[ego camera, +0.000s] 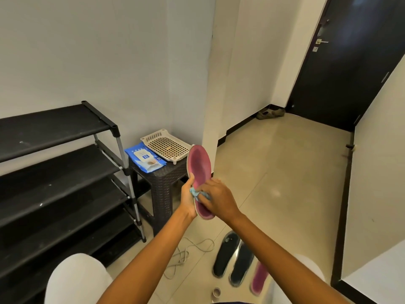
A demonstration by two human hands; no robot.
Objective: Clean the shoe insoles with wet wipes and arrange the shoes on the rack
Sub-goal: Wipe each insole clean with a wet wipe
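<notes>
My left hand [188, 198] grips a pink insole [199, 165] by its lower edge and holds it upright in front of me. My right hand [219, 199] presses a crumpled light-blue wet wipe [195, 192] against the insole's lower half. On the floor below lie two dark insoles [226, 253] [241, 264] and a second pink insole [259, 277], side by side. A blue pack of wet wipes [145, 157] rests on a dark wicker stool [163, 183]. The black shoe rack [54, 172] stands at the left with bare shelves.
A cream perforated plastic tray [167, 144] sits on the stool beside the wipes. A white cord [188, 251] lies coiled on the tiled floor. A pair of shoes [270, 113] sits by the dark door [350, 62]. A small jar [216, 292] stands near my knees.
</notes>
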